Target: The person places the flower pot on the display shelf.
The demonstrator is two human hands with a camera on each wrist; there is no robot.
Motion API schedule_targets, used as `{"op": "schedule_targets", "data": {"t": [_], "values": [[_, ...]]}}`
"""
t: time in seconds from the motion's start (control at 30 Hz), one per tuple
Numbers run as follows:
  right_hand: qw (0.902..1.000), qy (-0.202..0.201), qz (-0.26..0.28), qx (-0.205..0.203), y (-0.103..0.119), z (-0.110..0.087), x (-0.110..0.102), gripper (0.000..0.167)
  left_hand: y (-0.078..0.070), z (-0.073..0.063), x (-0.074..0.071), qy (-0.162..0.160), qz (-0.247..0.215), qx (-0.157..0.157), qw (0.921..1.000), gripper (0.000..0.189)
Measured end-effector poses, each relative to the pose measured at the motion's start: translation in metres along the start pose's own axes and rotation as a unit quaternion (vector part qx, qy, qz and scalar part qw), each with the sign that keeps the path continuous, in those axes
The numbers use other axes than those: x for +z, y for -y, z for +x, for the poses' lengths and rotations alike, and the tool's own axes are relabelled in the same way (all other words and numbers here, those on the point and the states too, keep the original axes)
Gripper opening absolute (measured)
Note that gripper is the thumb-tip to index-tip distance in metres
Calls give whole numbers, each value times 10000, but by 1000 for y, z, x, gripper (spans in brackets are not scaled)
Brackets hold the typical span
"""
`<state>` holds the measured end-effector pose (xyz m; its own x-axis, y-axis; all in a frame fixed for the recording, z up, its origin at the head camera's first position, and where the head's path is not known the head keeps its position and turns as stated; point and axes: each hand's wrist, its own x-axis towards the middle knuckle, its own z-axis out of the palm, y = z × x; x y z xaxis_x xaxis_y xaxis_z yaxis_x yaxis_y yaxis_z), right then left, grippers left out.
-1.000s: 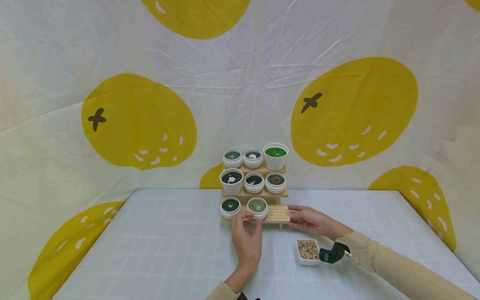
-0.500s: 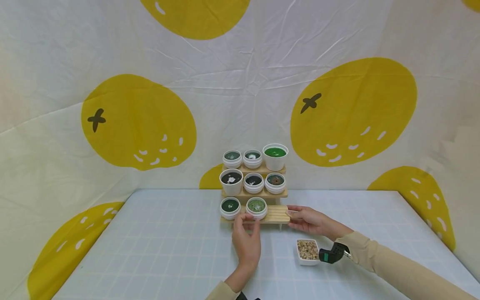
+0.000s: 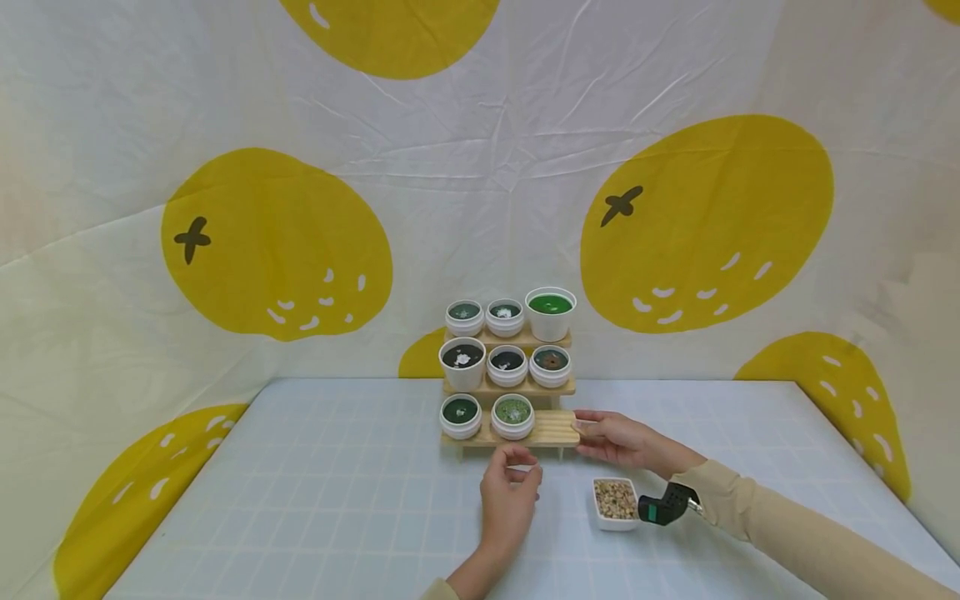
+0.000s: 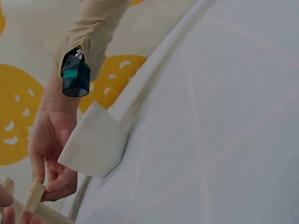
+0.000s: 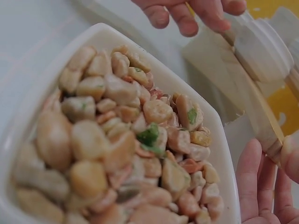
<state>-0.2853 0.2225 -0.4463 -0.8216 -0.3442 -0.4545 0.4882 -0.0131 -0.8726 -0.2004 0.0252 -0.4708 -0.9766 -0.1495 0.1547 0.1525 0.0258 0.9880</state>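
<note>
A three-tier wooden stand (image 3: 557, 427) stands at the back of the table with small white pots in rows. My right hand (image 3: 622, 442) grips the right end of its lowest shelf, thumb on top and fingers below; the right wrist view shows this hold on the shelf edge (image 5: 261, 116). On that shelf are a pot with mottled green contents (image 3: 513, 418) in the middle and a dark green one (image 3: 461, 418) at the left. My left hand (image 3: 510, 504) is just in front of the shelf, fingers loosely bent, holding nothing.
A small square white bowl (image 3: 617, 524) of pebbles (image 5: 126, 135) sits before my right forearm. Two upper shelves carry more pots, including a taller bright-green one (image 3: 551, 321). A cloth with yellow fruit prints (image 3: 708, 221) hangs behind the table (image 3: 337, 483).
My left hand has come off the mottled green pot and drawn back toward me, slightly right. That pot stays on the lowest shelf. My right hand has kept its hold.
</note>
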Motion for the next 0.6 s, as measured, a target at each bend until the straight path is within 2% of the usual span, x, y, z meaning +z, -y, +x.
{"op": "schedule_targets", "data": {"t": [0.13,0.27,0.33,0.4,0.6], "values": [[10000,83,-50,-3,2,-1,-1,64,2,-6,2,774,239,-216,9965,26],[9997,193,-175,-38,4,-1,-2,65,5,-11,4,1627,354,-373,9853,34],[9994,233,-250,-70,5,0,-2,65,6,-13,5,1941,462,-406,9791,38],[9991,218,-347,-98,7,0,-1,64,7,-15,5,2158,569,-416,9739,41],[9978,103,-643,-120,8,1,-2,61,6,-19,11,2517,657,-332,9650,50]]}}
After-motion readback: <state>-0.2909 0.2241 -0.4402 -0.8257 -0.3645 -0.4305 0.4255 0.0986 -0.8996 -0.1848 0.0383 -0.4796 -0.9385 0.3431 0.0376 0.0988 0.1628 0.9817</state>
